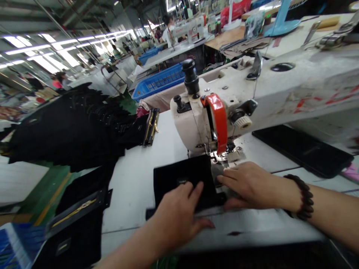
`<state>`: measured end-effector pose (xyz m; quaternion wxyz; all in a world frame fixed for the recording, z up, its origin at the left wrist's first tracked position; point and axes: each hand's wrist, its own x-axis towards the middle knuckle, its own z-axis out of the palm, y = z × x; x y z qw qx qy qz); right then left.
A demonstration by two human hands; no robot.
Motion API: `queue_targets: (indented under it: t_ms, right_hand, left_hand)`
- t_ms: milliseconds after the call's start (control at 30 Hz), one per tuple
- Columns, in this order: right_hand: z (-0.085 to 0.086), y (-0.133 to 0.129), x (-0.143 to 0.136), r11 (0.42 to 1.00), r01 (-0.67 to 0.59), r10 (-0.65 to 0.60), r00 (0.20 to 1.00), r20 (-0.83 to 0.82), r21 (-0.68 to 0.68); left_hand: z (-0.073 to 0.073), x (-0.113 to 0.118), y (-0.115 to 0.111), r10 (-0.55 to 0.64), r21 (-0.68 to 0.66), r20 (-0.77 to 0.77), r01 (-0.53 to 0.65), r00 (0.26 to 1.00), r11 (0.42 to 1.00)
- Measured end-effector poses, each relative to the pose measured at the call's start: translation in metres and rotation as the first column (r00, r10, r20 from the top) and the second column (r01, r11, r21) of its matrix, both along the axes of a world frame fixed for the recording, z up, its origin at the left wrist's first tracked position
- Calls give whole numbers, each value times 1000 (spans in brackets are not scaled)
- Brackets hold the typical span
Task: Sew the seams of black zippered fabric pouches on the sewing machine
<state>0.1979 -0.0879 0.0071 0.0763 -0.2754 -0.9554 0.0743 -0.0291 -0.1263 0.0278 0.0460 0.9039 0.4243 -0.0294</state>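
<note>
A black fabric piece [168,179] with a small metal tag lies on the white table of a sewing machine [193,123], its far right corner by the presser foot [220,158]. My left hand [179,213] rests on its near part, fingers lying on the cloth and thumb spread apart. My right hand [252,185], with a dark bead bracelet [304,198] at the wrist, is stretched out at the fabric's right edge, beside the presser foot. Its fingers reach left and the thumb stands apart below them. The needle tip cannot be made out.
A large heap of black pieces [64,127] is on the left, with zippered pieces [151,127] at its right side. Another zippered black piece [75,213] hangs over the table's left edge. A phone [303,149] lies under the machine arm. Behind is a blue basket [159,82].
</note>
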Motion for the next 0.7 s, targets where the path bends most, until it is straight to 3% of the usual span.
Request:
queue_targets:
  t_ms: [33,133,300,467,600,700]
  right_hand:
    - [4,-3,1,1000,-25,25,1000,11,-12]
    - [11,-7,3,999,-39,39,998,51,-4]
    - [10,-12,2,978,-121,105,989,103,169]
    - [9,-17,3,927,-164,159,986,45,337]
    - [12,-22,3,872,-189,200,979,24,452]
    - [12,-26,2,868,-230,214,973,85,440]
  left_hand:
    - [-2,8,-14,-71,-15,27,71,997,997]
    - [-4,23,-34,-100,12,52,99,994,995]
    - [0,22,-28,-103,13,121,102,987,995]
    - [-2,28,-26,-14,78,22,12,1000,997]
    - [-8,30,-19,-159,177,7,156,987,972]
    - [-5,27,-13,-260,114,-20,260,965,959]
